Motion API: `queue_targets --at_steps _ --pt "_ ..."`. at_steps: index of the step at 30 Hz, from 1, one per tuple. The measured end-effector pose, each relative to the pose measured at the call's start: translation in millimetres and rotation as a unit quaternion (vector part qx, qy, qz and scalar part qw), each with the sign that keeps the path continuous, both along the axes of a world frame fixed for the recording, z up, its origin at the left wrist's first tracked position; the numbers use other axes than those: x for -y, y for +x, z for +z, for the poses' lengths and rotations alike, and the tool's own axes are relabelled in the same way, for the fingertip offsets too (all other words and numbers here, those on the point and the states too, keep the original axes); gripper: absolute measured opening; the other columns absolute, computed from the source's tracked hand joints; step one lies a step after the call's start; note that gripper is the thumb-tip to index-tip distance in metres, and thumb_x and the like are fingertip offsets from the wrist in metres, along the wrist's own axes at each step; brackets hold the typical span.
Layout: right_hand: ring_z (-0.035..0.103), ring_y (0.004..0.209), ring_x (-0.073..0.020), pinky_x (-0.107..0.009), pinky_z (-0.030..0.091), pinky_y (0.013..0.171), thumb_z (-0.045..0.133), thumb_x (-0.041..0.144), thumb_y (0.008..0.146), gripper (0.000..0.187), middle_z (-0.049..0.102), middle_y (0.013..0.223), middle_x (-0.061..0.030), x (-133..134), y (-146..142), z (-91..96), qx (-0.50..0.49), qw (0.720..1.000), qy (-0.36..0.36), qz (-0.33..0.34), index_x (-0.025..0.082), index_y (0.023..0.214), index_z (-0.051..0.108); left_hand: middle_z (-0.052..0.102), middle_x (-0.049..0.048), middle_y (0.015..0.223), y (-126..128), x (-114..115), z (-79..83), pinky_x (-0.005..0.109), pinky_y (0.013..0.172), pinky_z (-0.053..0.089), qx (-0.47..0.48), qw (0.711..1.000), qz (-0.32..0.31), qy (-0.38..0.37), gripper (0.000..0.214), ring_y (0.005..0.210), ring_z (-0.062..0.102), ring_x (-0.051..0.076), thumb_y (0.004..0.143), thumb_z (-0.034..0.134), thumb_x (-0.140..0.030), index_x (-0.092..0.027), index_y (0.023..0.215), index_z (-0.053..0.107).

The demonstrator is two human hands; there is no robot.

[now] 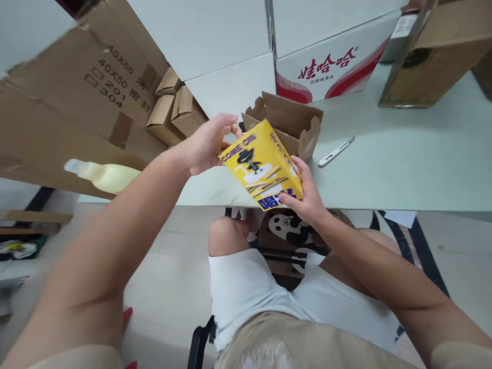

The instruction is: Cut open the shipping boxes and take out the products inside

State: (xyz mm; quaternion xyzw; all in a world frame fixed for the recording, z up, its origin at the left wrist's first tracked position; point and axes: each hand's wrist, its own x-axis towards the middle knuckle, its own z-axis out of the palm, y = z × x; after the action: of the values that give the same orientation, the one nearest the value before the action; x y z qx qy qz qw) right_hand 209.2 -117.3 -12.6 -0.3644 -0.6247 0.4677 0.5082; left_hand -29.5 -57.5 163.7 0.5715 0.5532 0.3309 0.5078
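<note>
A yellow printed box (261,164) with a black cartoon figure and blue lettering is held tilted above the table's front edge. My left hand (207,143) grips its far upper end with the fingers curled over the corner. My right hand (305,195) clasps the near lower end, thumb on the printed face. Just behind the yellow box stands a small open brown cardboard carton (292,120) with its flaps up.
A white utility knife (336,150) lies on the pale table (403,164) to the right. A white carton with red Chinese lettering (326,66) stands at the back. Flattened and small brown boxes (169,110) pile up at left, and a pale plastic bottle (105,176) is there too.
</note>
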Motion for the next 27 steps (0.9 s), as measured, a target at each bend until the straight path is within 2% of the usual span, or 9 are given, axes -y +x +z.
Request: queue_targets --at_steps 2,5,8,12,15,18,21,24,27 --pt "0.056 0.135 -0.0344 -0.057 0.051 0.115 0.066 0.078 0.082 0.103 0.048 0.152 -0.0134 0 0 -5.4 -0.066 0.994 -0.076 0.031 0.035 0.163 0.019 0.072 0.0094 0.101 -4 7 -10.3 0.042 0.08 0.067 0.038 0.997 -0.031 -0.051 0.05 0.101 0.076 0.031 0.086 0.069 -0.065 -0.02 0.109 0.069" --pt "0.06 0.133 -0.0339 -0.054 0.054 0.111 0.063 0.083 0.08 0.11 0.052 0.151 -0.0121 6 -7 -9.1 -0.121 0.983 -0.129 0.044 0.04 0.166 0.01 0.066 0.0071 0.133 5 28 -44.4 0.042 0.081 0.067 0.094 0.995 -0.034 0.005 0.076 0.111 0.074 0.03 0.075 0.084 -0.06 -0.036 0.14 0.054" --pt "0.057 0.138 -0.0337 -0.054 0.052 0.115 0.063 0.087 0.077 0.114 0.049 0.156 -0.012 13 -16 -5.8 -0.133 0.979 -0.136 0.07 0.039 0.166 0.01 0.054 0.0089 0.154 22 49 -89.7 0.054 0.099 0.063 0.16 0.981 0.028 0.102 0.115 0.128 0.068 0.034 0.069 0.089 -0.06 -0.047 0.16 0.02" --pt "0.044 0.152 -0.0358 -0.058 0.041 0.125 0.073 0.076 0.078 0.108 0.036 0.166 -0.0147 14 -16 8.1 -0.075 0.984 -0.128 0.099 0.032 0.161 0.021 0.056 0.0119 0.154 33 53 -119.8 0.054 0.114 0.056 0.197 0.957 0.107 0.184 0.112 0.135 0.064 0.033 0.078 0.083 -0.058 -0.041 0.165 0.013" --pt "0.045 0.152 -0.0354 -0.058 0.041 0.126 0.076 0.07 0.08 0.105 0.037 0.165 -0.0156 10 -12 29.7 -0.069 0.984 -0.129 0.101 0.03 0.16 0.021 0.055 0.0123 0.157 32 35 -104.9 0.053 0.115 0.056 0.198 0.957 0.052 0.206 0.106 0.137 0.064 0.034 0.08 0.08 -0.057 -0.038 0.164 0.018" --pt "0.056 0.143 -0.0316 -0.053 0.051 0.119 0.074 0.063 0.085 0.095 0.049 0.157 -0.0125 -3 -12 64.8 -0.104 0.985 -0.116 0.074 0.033 0.159 0.023 0.054 0.0086 0.157 36 8 -65.7 0.053 0.115 0.056 0.199 0.942 -0.021 0.269 0.098 0.141 0.061 0.036 0.081 0.081 -0.055 -0.038 0.159 0.024" --pt "0.055 0.143 -0.0282 -0.047 0.054 0.116 0.075 0.056 0.087 0.077 0.055 0.153 -0.0058 -40 -12 107.5 -0.14 0.989 -0.025 0.03 0.035 0.151 0.037 0.066 0.002 0.136 53 -33 -21.6 0.052 0.112 0.057 0.239 0.913 -0.083 0.32 0.084 0.145 0.058 0.033 0.087 0.075 -0.049 -0.036 0.15 0.022" --pt "0.057 0.141 -0.0223 -0.04 0.052 0.117 0.07 0.048 0.089 0.062 0.061 0.148 -0.0002 -104 -13 144.5 -0.2 0.98 0.015 0.016 0.035 0.143 0.044 0.068 0.0032 0.126 75 -87 5.8 0.051 0.114 0.054 0.263 0.922 -0.012 0.284 0.068 0.142 0.058 0.028 0.094 0.069 -0.05 -0.034 0.143 0.026" --pt "0.063 0.125 -0.0168 -0.04 0.057 0.107 0.049 0.041 0.1 0.043 0.068 0.134 0.0013 -171 -19 164.5 -0.204 0.974 -0.093 -0.031 0.031 0.142 0.043 0.067 0.005 0.13 93 -137 12.1 0.058 0.118 0.049 0.195 0.968 0.072 0.138 0.07 0.142 0.056 0.028 0.096 0.061 -0.069 -0.031 0.148 0.032"
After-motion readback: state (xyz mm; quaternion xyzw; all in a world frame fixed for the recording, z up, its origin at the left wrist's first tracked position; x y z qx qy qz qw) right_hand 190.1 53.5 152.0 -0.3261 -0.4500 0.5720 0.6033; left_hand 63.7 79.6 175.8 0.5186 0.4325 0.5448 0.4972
